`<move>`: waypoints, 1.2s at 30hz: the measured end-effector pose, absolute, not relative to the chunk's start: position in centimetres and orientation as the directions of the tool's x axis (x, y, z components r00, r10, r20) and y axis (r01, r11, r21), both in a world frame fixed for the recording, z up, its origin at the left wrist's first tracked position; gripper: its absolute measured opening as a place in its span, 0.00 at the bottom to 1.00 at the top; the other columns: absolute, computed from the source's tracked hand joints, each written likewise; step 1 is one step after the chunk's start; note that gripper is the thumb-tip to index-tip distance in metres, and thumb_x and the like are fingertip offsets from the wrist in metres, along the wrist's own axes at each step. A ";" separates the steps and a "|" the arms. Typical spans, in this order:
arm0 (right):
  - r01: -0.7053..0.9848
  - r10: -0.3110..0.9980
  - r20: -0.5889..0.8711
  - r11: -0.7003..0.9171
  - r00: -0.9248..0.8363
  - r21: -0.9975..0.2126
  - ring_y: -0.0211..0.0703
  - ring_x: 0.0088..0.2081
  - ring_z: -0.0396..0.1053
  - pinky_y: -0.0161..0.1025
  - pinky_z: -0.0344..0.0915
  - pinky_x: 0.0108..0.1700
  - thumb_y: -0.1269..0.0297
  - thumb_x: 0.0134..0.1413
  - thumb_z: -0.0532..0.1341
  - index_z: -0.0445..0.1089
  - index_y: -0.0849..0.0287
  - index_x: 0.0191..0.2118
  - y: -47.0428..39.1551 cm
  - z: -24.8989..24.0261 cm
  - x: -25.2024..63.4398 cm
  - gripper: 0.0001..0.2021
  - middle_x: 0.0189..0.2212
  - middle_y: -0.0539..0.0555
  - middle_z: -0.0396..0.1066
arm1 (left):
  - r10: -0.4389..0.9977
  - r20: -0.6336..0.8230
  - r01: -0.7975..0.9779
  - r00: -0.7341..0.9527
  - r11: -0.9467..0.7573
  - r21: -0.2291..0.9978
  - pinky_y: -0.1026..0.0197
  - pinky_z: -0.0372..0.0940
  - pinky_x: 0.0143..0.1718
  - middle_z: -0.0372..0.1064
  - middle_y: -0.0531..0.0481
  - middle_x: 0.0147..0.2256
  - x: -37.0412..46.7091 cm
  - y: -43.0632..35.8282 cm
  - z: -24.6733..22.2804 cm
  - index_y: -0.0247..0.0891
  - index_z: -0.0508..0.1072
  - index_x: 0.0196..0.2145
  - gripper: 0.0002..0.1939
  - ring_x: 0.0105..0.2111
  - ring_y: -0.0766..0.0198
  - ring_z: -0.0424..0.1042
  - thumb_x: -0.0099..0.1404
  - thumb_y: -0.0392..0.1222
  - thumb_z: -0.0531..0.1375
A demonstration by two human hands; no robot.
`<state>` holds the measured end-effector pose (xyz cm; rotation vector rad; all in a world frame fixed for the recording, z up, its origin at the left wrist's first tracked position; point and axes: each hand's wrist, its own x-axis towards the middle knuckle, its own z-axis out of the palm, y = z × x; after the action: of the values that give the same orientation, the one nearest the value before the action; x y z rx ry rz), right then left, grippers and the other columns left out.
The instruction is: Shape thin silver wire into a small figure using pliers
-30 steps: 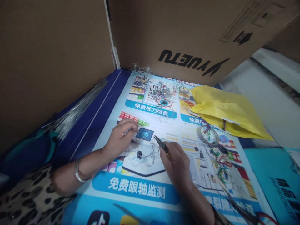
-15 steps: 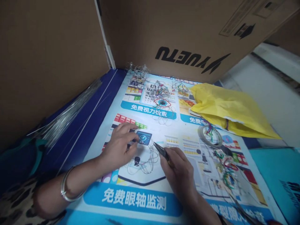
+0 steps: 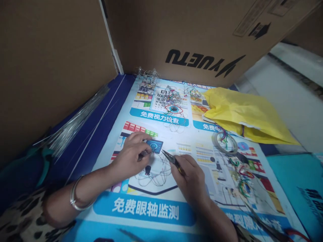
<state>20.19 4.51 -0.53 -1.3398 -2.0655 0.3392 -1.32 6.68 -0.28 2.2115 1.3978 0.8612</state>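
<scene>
Pinched between the thumb and fingers of my left hand (image 3: 135,153) is thin wire, whose loops (image 3: 157,176) spread over the printed sheet (image 3: 176,137) below. My right hand (image 3: 190,178) is wrapped round a pair of needle-nose pliers (image 3: 171,158). Their dark tips point up and left, a short way right of my left fingertips. The tips look slightly apart, and whether wire lies between them is too small to tell. Tangled wire pieces (image 3: 171,97) lie farther back on the sheet.
A yellow bag (image 3: 247,111) lies at the back right, with a roll of tape (image 3: 225,143) before it. Coloured wires (image 3: 243,181) lie on the right, near another tool (image 3: 264,225). Straight wires (image 3: 73,124) lie on the left. Cardboard (image 3: 196,33) stands behind.
The view has shifted slightly. My left fingers have closed more at the wire, and the pliers in my right hand have moved slightly up and left.
</scene>
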 end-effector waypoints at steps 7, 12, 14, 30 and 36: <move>0.723 0.882 0.355 0.462 -0.312 -0.514 0.42 0.33 0.67 0.38 0.65 0.36 0.69 0.53 0.56 0.69 0.57 0.36 4.5 -0.7 20.2 0.05 0.30 0.53 0.69 | 0.869 0.335 0.596 0.364 -0.494 0.633 0.52 0.56 0.46 0.67 0.50 0.36 -1.1 6.3 0.0 0.38 0.68 0.29 0.08 0.42 0.58 0.63 0.54 0.28 0.56; 0.717 0.895 0.340 0.438 -0.290 -0.543 0.42 0.33 0.67 0.37 0.65 0.35 0.68 0.53 0.56 0.69 0.57 0.36 4.5 -0.7 20.2 0.06 0.29 0.53 0.69 | 0.851 0.351 0.575 0.390 -0.523 0.629 0.53 0.56 0.43 0.68 0.51 0.34 -1.0 6.2 0.3 0.38 0.67 0.28 0.06 0.39 0.59 0.63 0.55 0.29 0.55; 0.710 0.895 0.346 0.437 -0.281 -0.553 0.42 0.33 0.67 0.37 0.65 0.36 0.68 0.53 0.57 0.69 0.58 0.37 4.5 -0.7 20.2 0.06 0.30 0.54 0.69 | 0.851 0.355 0.582 0.387 -0.524 0.622 0.54 0.55 0.42 0.68 0.51 0.34 -1.0 6.2 0.3 0.38 0.67 0.28 0.06 0.38 0.59 0.63 0.55 0.29 0.56; 0.685 0.872 0.372 0.482 -0.317 -0.546 0.41 0.34 0.66 0.37 0.65 0.36 0.69 0.53 0.57 0.69 0.58 0.36 4.6 -1.0 20.1 0.05 0.30 0.53 0.69 | 0.851 0.322 0.668 0.415 -0.526 0.527 0.54 0.54 0.42 0.68 0.50 0.32 -0.7 6.0 -0.1 0.38 0.67 0.28 0.03 0.37 0.59 0.62 0.59 0.38 0.58; 0.673 0.856 0.389 0.511 -0.341 -0.534 0.42 0.35 0.67 0.38 0.65 0.37 0.69 0.53 0.57 0.69 0.58 0.37 4.6 -1.0 20.2 0.06 0.31 0.54 0.70 | 0.856 0.289 0.687 0.428 -0.516 0.512 0.55 0.54 0.39 0.67 0.50 0.31 -0.5 5.9 0.2 0.38 0.67 0.28 0.02 0.36 0.58 0.61 0.57 0.36 0.56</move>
<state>20.15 4.65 -0.98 -1.2434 -2.1162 0.3694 -0.54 5.87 0.23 2.3698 1.3278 0.7546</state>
